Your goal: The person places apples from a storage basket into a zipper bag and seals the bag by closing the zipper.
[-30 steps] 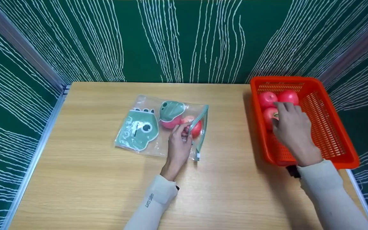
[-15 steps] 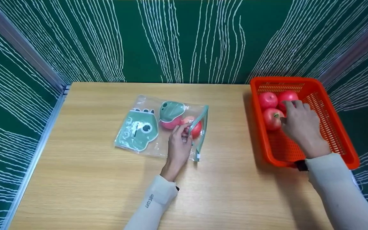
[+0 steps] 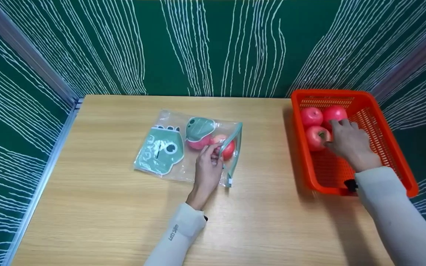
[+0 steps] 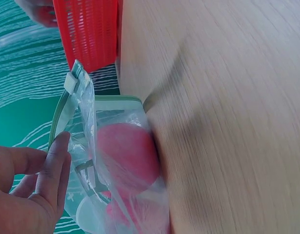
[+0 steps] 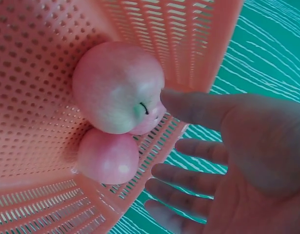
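Observation:
A clear zip bag [image 3: 165, 151] with a green dinosaur print lies on the table, its zip end facing right. Inside are two apples, one near the mouth [image 3: 229, 150] and one [image 3: 198, 143] partly behind the print. My left hand [image 3: 208, 168] pinches the green zip edge and lifts it, seen too in the left wrist view. Over the orange basket, my right hand [image 3: 351, 144] has its fingers spread, holding nothing. Beside it are three apples: a front one [image 3: 316, 138] near the thumb, a back-left one [image 3: 311, 116] and a back-right one [image 3: 334, 113] by the fingertips.
The orange plastic basket [image 3: 303, 162] has raised, perforated walls and stands at the table's right edge. Green panels [image 3: 220, 48] with white lines rise behind the wooden table [image 3: 98, 207] and along its sides.
My right hand has shifted slightly right over the basket, from above the front apple toward the back-right one, uncovering the front apple. My left hand stays on the bag's edge.

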`<state>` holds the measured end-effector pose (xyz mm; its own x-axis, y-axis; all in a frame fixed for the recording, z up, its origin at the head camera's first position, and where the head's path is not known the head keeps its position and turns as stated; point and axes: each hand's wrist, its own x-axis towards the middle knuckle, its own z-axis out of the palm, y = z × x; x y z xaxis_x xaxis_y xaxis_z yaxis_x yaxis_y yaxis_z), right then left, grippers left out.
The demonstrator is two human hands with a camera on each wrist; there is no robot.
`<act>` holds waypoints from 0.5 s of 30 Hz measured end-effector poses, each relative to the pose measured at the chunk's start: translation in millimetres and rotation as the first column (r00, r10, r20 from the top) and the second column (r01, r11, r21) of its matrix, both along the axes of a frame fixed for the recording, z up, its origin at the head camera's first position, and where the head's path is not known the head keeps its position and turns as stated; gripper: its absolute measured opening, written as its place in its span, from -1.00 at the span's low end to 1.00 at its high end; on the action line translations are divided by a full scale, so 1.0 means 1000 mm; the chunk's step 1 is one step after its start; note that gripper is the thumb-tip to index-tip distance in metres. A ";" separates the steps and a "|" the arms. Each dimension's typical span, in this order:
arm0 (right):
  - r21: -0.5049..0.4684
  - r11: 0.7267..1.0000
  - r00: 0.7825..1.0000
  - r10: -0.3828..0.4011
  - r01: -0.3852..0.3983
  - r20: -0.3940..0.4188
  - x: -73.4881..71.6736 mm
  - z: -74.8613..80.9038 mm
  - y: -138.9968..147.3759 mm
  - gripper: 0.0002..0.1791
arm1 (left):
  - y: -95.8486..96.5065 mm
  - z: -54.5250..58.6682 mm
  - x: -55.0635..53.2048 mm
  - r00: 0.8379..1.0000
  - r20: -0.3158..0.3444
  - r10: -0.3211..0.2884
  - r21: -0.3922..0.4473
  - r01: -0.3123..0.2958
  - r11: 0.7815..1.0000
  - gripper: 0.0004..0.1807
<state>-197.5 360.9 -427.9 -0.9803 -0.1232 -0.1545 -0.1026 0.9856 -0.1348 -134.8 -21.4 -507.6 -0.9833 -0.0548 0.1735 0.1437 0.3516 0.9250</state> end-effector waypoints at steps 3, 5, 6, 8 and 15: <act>-0.008 1.000 0.999 0.006 -0.006 0.047 -0.004 0.000 0.003 -0.16 | 0.000 0.000 0.000 1.000 0.007 0.002 0.003 -0.002 1.000 -0.62; -0.015 1.000 0.997 0.010 -0.009 0.071 -0.006 0.000 0.004 -0.16 | 0.000 0.000 0.000 1.000 0.009 0.000 0.003 -0.001 1.000 -0.62; -0.019 1.000 0.997 0.009 -0.008 0.082 -0.007 0.000 0.004 -0.15 | 0.000 0.000 0.000 1.000 0.011 0.001 0.002 -0.001 1.000 -0.61; -0.025 1.000 0.995 0.010 -0.007 0.103 -0.009 0.000 0.004 -0.14 | 0.000 0.000 0.000 1.000 0.012 0.001 0.002 -0.001 1.000 -0.61; -0.064 0.998 0.985 -0.007 0.018 0.172 -0.016 -0.002 0.006 -0.02 | 0.000 0.001 0.000 1.000 0.015 0.006 -0.020 -0.005 1.000 -0.61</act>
<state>-213.5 367.1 -430.0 -0.9413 -0.1266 -0.3128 -0.0604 0.9752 -0.2129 -134.9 -21.3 -506.6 -0.9855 -0.0568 0.1597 0.1277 0.3710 0.9198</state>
